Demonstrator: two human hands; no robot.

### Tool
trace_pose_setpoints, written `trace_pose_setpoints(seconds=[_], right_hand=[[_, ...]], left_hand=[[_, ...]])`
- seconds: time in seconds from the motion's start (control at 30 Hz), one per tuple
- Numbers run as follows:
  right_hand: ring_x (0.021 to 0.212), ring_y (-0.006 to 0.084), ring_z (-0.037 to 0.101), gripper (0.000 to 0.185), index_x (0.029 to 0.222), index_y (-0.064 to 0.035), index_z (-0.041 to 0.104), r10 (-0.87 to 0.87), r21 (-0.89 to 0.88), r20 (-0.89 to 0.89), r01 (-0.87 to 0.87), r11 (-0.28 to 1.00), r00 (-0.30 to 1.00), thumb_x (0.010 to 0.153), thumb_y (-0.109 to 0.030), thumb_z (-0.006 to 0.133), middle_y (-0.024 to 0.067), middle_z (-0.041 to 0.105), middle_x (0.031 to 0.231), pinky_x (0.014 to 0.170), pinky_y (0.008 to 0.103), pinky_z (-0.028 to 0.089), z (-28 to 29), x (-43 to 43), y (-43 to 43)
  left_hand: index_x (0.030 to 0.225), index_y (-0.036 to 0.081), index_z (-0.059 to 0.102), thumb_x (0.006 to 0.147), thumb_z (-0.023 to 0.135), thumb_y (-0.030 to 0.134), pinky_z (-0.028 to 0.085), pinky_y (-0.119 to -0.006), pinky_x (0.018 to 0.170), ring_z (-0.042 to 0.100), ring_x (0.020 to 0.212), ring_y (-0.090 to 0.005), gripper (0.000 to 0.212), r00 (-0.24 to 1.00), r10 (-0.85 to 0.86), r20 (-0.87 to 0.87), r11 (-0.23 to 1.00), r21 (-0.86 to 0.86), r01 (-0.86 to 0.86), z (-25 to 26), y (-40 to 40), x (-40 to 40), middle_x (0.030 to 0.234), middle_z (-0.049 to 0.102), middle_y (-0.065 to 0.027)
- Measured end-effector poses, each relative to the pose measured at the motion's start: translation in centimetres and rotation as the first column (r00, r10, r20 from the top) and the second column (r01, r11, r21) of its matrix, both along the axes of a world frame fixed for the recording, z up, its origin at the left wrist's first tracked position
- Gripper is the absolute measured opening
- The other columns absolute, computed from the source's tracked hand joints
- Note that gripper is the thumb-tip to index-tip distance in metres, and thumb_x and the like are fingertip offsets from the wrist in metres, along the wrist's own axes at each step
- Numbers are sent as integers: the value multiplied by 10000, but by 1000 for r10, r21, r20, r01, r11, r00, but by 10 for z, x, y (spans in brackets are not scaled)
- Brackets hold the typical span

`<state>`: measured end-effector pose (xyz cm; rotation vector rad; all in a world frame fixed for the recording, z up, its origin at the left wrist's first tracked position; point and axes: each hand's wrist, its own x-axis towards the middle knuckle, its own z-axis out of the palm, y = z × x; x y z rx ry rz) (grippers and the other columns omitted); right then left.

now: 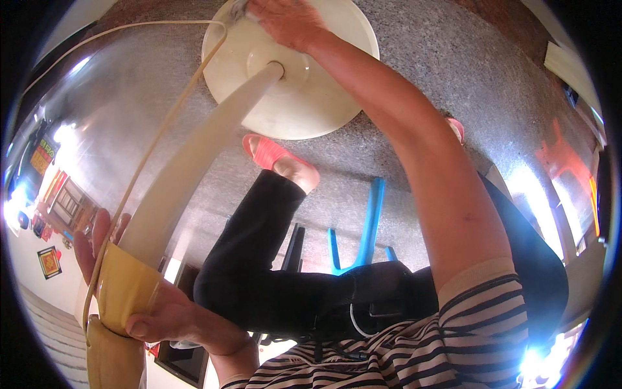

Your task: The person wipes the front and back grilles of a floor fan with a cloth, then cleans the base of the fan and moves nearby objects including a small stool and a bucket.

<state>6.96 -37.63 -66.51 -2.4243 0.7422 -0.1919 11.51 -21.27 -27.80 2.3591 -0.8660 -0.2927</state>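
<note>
A pedestal fan's stand slants across the view, its cream pole (194, 155) running from the round cream base (311, 112) at the top to a yellow collar (127, 277) at lower left. My left hand (170, 316) wraps around that collar, the thumb in front and fingertips behind. A beige power cord (155, 136) runs along the pole and past my left fingers. On the far side of the base lies my right hand (291, 22), palm down. By its fingertips is a greyish, cloth-like thing (237, 10), blurred and cut off by the picture's edge.
Speckled grey floor (418, 58) surrounds the base. My foot in a pink slipper (277, 155) is close to the base's near edge. Blue stool legs (371, 223) show beneath me. An orange-red thing (563, 150) is at far right, and a framed picture (49, 262) hangs at left.
</note>
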Motion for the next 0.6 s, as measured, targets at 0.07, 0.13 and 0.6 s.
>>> trace_pose_setpoints(seconds=[0.07,0.13,0.6], right_hand=[[1380,267,174,507,1409,-101,276,-229,-112,71,236,965,971,912,-185,335,88,216,1490,1127,472,58,-17,-19,4],[1374,261,185,512,1398,-96,290,-355,-99,41,358,929,934,901,-190,369,93,212,1488,1119,488,77,-13,-42,14],[1288,307,349,402,1291,-99,441,-829,245,44,798,550,557,893,-148,460,154,369,1388,1058,448,273,38,-147,158]], left_hand=[[1377,-16,247,672,526,759,462,-482,928,501,1142,-379,1084,1000,-25,3,1000,-17,25,-1,-3,0,1289,405,-301],[1366,-33,264,726,480,729,472,-473,914,504,1135,-383,1018,1000,-6,16,1000,-29,7,-1,1,1,1284,409,-309],[1347,-69,295,878,419,504,437,-407,953,470,1179,-352,751,979,-192,-72,974,-140,181,-2,8,3,1283,417,-306]])
